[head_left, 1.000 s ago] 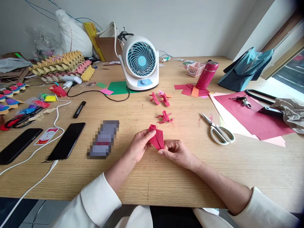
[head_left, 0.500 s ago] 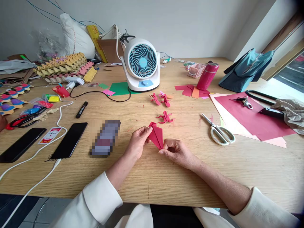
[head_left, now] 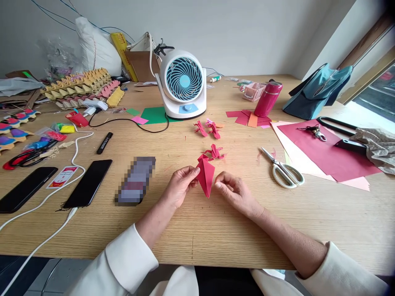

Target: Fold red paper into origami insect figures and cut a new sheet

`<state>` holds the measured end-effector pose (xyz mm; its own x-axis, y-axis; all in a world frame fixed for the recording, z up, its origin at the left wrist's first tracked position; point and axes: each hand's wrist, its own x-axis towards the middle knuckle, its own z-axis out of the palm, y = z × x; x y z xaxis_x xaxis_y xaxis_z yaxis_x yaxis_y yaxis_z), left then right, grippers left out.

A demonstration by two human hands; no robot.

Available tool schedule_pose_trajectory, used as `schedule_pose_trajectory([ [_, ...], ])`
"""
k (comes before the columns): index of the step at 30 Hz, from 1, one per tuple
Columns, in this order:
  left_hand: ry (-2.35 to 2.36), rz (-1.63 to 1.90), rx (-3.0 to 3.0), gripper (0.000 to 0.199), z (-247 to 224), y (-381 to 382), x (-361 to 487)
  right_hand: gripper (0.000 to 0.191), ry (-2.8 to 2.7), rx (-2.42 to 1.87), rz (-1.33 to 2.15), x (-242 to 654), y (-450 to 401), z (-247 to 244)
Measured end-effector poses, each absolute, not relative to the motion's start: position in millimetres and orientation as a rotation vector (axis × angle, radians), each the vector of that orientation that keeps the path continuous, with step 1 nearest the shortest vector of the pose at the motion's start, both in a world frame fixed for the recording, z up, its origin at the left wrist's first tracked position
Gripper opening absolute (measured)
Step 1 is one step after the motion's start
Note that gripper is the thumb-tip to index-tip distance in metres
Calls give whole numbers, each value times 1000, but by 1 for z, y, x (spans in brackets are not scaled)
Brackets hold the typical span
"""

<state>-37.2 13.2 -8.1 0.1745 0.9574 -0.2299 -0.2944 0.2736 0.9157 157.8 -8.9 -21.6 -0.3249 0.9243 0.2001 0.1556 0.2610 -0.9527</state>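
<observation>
A folded piece of red paper [head_left: 206,176], kite-shaped with a narrow lower point and a crease down its middle, is pinched at its left edge by my left hand [head_left: 182,185]. Just right of the paper, my right hand [head_left: 236,193] is off it, fingers loosely curled and a small gap between thumb and forefinger. Beyond the paper lies a red folded-paper figure with thin bent legs [head_left: 214,152]. Two similar red figures, one of them a small folded shape [head_left: 200,128], lie farther back on the wooden table [head_left: 173,238].
White-handled scissors [head_left: 282,168] lie to the right, near large red paper sheets [head_left: 327,152]. A white fan [head_left: 185,84] stands at the back beside a red flask [head_left: 268,98]. Phones, including a black one [head_left: 88,183], and a white cable [head_left: 46,197] occupy the left.
My right hand has let go of the paper's lower point and moved slightly right. The paper, still in my left hand, has turned so its point hangs more straight down.
</observation>
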Motion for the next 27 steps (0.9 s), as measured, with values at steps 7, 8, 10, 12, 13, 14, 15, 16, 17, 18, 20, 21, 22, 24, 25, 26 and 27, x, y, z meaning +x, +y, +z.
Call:
schedule_pose_trajectory([
  [7,1031,1027,962,35,-10,13,-36,18,-1827,-956,718,164,-3,-22],
  [8,1039,1017,983,34,-10,12,-35,18,-1860,-950,678,164,-4,-22],
  [10,1070,1001,1037,35,-9,12,-35,19,-1901,-941,635,164,-5,-20],
  [12,1102,993,1083,36,-8,11,-35,18,-1915,-946,620,164,-5,-19],
  [13,1115,993,1090,37,-8,11,-35,18,-1919,-951,614,165,-5,-19],
  [14,1126,994,1086,37,-8,11,-34,19,-1925,-953,605,165,-5,-19],
  [15,1137,995,1078,38,-8,11,-34,19,-1935,-955,597,165,-4,-19],
  [16,1148,995,1070,38,-8,11,-34,20,-1948,-956,589,166,-4,-19],
  [17,1157,995,1066,38,-8,11,-34,21,-1962,-957,584,167,-4,-19],
  [18,1163,995,1071,38,-8,11,-34,22,-1977,-958,581,167,-3,-20],
  [20,1174,999,1092,37,-8,11,-34,23,-2001,-958,583,169,-3,-20],
  [21,1181,1000,1101,37,-8,10,-34,24,-2012,-958,583,169,-3,-20],
  [22,1191,1001,1108,37,-7,10,-34,24,-2019,-956,580,169,-3,-20],
  [24,1206,991,1122,37,-7,10,-34,26,-2036,-956,568,170,-4,-19],
  [25,1207,981,1135,37,-7,11,-34,26,-2044,-958,561,170,-4,-18],
  [26,1204,970,1156,37,-8,11,-34,26,-2051,-958,555,170,-4,-18],
  [27,1202,961,1181,37,-9,12,-34,26,-2055,-959,550,170,-4,-17],
])
